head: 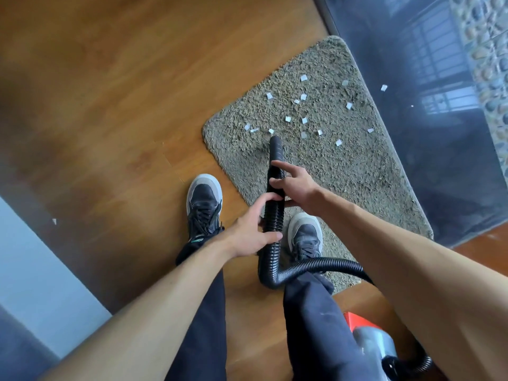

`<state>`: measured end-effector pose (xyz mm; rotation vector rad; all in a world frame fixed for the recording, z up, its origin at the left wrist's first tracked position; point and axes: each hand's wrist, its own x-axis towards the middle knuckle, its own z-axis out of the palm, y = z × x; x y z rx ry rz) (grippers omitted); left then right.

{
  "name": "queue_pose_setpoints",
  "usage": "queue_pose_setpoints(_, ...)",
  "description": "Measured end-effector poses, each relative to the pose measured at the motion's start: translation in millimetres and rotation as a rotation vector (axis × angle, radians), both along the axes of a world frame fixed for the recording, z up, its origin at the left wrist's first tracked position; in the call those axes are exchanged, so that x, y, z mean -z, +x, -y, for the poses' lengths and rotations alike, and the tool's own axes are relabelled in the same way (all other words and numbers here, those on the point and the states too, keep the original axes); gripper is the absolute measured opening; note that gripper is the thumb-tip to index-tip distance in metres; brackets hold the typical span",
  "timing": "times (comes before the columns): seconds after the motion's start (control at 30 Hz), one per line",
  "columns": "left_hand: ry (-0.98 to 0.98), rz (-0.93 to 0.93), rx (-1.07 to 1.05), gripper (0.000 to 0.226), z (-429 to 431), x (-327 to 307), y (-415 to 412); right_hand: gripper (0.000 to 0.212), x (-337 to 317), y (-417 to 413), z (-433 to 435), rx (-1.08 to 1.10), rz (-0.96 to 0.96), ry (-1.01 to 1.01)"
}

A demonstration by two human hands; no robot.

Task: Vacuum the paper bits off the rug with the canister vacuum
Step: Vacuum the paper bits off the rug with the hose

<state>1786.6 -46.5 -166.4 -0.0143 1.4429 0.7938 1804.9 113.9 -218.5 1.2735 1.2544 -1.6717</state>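
- The right hand (pixel 295 185) wraps the smooth black nozzle (pixel 275 158) of the vacuum hose from the right; its forefinger is stretched out along the tube and the other fingers are curled round it.
- The left hand (pixel 251 232) closes on the ribbed hose (pixel 270 229) just nearer, thumb on the near side and fingers over the far side.
- The nozzle's open end sits at the near edge of the scatter of paper bits (pixel 303 121), pressed down among the pile of the rug (pixel 357 171).
- The white paper bits lie mostly across the far half of the shaggy grey-beige rug; one lies to the right on the dark glass panel (pixel 445 133), another far left on the wooden floor (pixel 110 105).
- From the hands the hose drops near, bends sharply by the right leg, then sweeps right and down to the canister vacuum (pixel 371 342), a grey and orange body at the near right.
- The right shoe (pixel 305 235) stands on the rug's near part; the left shoe (pixel 204 204) stands on the floor just beside the rug's left edge.
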Motion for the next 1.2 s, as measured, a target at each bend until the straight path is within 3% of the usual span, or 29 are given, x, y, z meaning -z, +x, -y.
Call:
queue_pose_setpoints(0.7, -0.021, 0.137, -0.262, 0.062, 42.4, 3.3, -39.5, 0.054, 0.7, -65.4, 45.5, -0.175, 0.017, 0.035)
queue_pose_setpoints(1.2, -0.028, 0.176, -0.085, 0.06, 13.6, 1.4, -45.6, 0.054, -3.3, -39.6, 15.4, 0.016, 0.073, 0.013)
